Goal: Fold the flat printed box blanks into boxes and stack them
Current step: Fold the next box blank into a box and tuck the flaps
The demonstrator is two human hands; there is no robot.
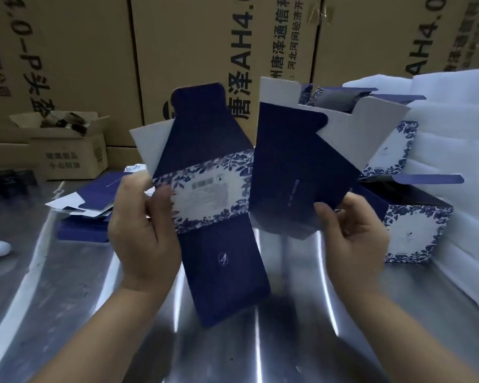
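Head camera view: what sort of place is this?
Probably a packing station in a warehouse or small factory. Tall printed shipping cartons line the back, flat box blanks lie piled on the metal table, and folded boxes stand stacked at right.

Shiny metal table [67,299]; stacked brown cartons [191,51] behind; white foam sheets [459,106] right.

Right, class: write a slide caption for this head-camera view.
Left hand and right hand grip a floral box blank over the steel table; flat blanks left, folded boxes right.
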